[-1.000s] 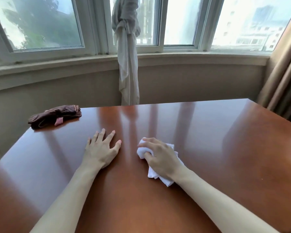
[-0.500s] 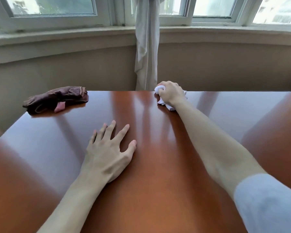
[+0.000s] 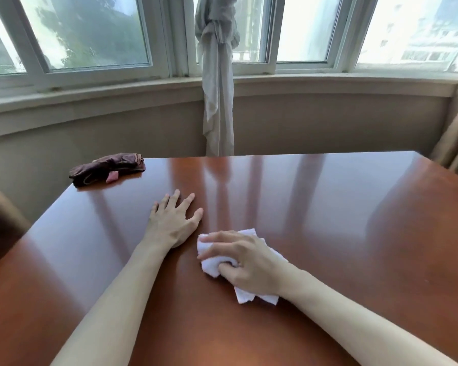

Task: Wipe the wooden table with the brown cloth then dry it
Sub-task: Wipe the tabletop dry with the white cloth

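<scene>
- Right hand [image 3: 245, 260] clenched on a bunched white cloth [image 3: 214, 266], pressed flat against the wooden table [image 3: 341, 233]; corners of cloth trailing out beneath the wrist, likely so the wad covers more surface in drying.
- Just left of that grip and slightly farther out, left hand [image 3: 173, 224] empty, laid palm down with fingers spread, touching the tabletop but apart from the cloth; probably placed so to brace the body.
- Far beyond both, left of the grip, brown cloth [image 3: 107, 169] crumpled at the table's far left corner, untouched; apparently set aside there, wiping judged complete, drying under way.
- Past the far edge, knotted curtain [image 3: 218, 75] hanging against the window.
</scene>
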Available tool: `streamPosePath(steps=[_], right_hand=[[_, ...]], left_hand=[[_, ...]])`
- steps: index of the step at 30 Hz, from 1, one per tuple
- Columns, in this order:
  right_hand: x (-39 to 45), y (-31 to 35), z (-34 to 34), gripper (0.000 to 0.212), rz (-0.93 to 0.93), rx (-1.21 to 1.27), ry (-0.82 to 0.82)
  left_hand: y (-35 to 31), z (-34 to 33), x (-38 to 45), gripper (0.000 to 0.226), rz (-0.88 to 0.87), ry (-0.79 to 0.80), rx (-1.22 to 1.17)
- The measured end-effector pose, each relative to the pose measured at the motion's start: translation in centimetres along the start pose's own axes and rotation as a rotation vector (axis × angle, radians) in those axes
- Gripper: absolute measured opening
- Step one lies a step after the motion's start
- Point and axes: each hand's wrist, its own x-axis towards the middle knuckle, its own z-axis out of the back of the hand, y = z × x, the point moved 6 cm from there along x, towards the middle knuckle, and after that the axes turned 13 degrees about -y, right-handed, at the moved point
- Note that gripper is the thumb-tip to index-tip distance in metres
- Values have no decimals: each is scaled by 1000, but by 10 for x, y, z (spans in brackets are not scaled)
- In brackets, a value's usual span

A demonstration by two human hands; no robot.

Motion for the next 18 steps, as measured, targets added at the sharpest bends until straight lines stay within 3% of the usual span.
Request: streamPosePath(steps=[6,9,13,18], right_hand=[[49,-40,0,39,-106,-32,-97],[112,-81,-12,32,-133,-76,-156],[218,-143,-33,36,-221,-106,-207],[302,-191,-47,31,-310,-146,-197]], left_hand=[[-3,2,-2,61,-15,-59,-12],[-3,1,-4,55,-3,-119,-47],[2,-2,2,64,11,-128,-52],[4,-6,5,64,18,-133,-46]])
